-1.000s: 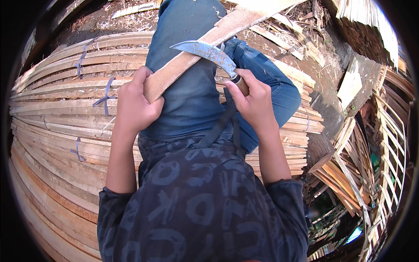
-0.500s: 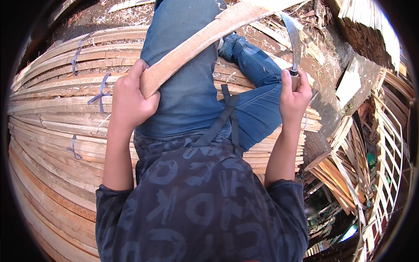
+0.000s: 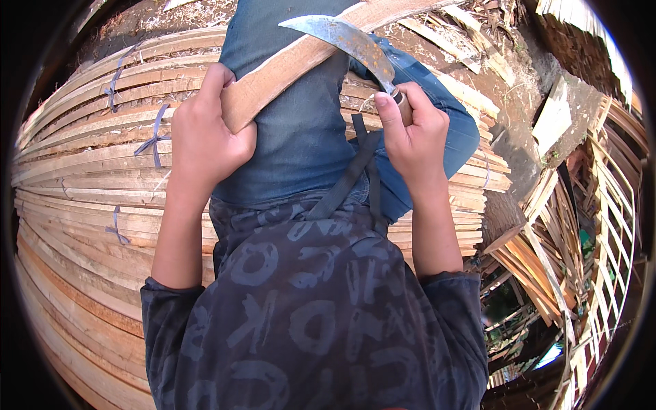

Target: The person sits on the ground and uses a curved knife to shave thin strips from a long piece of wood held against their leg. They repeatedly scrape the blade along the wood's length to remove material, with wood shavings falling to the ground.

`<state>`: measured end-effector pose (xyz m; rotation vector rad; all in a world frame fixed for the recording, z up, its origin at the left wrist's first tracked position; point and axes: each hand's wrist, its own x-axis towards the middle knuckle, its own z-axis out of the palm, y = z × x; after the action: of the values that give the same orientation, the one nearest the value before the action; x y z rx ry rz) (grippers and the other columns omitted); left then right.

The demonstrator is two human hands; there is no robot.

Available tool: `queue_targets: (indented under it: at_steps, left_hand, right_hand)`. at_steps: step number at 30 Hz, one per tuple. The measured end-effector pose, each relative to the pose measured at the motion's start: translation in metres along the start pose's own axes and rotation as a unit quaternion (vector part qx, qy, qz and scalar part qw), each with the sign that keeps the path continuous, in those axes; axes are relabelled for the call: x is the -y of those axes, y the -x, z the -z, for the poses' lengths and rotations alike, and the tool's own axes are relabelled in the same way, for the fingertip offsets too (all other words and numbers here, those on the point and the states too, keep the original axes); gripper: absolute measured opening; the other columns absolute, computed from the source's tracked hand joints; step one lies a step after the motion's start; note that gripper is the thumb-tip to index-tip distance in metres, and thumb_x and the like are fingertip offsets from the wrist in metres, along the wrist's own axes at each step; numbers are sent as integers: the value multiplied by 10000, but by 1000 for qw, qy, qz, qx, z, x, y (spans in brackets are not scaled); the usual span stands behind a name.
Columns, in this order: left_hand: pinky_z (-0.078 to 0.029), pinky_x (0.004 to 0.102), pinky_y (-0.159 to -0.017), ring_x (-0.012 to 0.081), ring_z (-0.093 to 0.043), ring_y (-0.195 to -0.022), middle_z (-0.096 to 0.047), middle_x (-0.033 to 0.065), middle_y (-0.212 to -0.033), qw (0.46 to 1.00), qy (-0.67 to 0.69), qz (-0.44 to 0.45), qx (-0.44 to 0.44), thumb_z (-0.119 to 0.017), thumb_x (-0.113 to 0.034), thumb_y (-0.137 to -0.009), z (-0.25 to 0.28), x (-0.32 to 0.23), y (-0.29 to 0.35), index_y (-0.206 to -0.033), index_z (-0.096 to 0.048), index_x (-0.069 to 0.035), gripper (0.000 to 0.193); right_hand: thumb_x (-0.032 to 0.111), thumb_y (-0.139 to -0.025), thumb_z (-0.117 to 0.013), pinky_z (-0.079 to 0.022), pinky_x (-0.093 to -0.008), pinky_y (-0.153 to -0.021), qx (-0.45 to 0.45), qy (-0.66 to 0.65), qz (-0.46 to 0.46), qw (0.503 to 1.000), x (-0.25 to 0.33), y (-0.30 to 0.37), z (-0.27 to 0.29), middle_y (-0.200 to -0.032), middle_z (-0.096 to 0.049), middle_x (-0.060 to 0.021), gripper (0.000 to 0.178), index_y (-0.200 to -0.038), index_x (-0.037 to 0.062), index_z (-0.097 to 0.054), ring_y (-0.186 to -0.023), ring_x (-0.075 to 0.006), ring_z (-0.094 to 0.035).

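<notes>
My left hand (image 3: 208,133) is closed round the near end of a long wooden slat (image 3: 283,70). The slat slants up across my thigh toward the upper right. In my right hand (image 3: 415,137) is the wooden handle of a sickle (image 3: 355,42), with the thumb stretched along it. Its curved metal blade, specked with rust, crosses over the slat, and the tip points left. I cannot tell whether the blade touches the wood.
Bundles of wooden slats (image 3: 89,154) tied with purple string (image 3: 156,140) lie beneath me and to the left. Shavings and offcuts (image 3: 488,51) litter the ground ahead. To the right stand a log end (image 3: 502,222), split strips (image 3: 526,273) and a lattice of thin strips (image 3: 611,232).
My right hand has moved left, and the sickle has swung from upright beside the slat to lying across it. The left hand still grips the slat, almost unmoved. My right-side knee has shifted outward.
</notes>
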<state>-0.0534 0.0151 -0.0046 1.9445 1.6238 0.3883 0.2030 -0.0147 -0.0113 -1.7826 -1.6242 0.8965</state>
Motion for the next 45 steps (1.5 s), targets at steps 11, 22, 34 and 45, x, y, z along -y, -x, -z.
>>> queue_targets:
  at_steps: [11,22,34,45]
  left_hand:
    - [-462,425,-564,401,-589,-598,-533,190,-616,999,43,15,19,-599,-79,-603,1,4,-2,-925,-494,-61,339]
    - [-476,422,-586,403,-599,-619,-560,199,-636,998,45,30,31,-619,-106,-608,2,-10,-4,-926,-521,-50,337]
    - [-474,458,-629,439,-595,-679,-569,221,-660,997,37,38,50,-613,-123,-612,1,-3,-9,-908,-509,-41,324]
    - [-468,449,-642,441,-581,-683,-563,220,-675,997,33,41,61,-610,-111,-607,6,-4,-11,-878,-494,-32,305]
  right_hand:
    - [356,-831,-741,-422,-343,-443,-58,174,101,978,-26,-11,-2,-554,-547,-47,350,-757,68,-555,-487,-254,-555]
    - [382,-860,-704,-417,-354,-452,-103,247,127,955,-35,-15,12,-561,-539,-53,358,-770,61,-572,-473,-256,-537]
    - [360,-921,-651,-378,-314,-458,-151,128,-41,979,-47,-3,31,-492,-439,-70,425,-704,15,-530,-448,-166,-442]
    - [340,-867,-706,-422,-355,-455,-80,102,10,992,-19,6,-14,-539,-532,-90,341,-768,42,-571,-485,-287,-552]
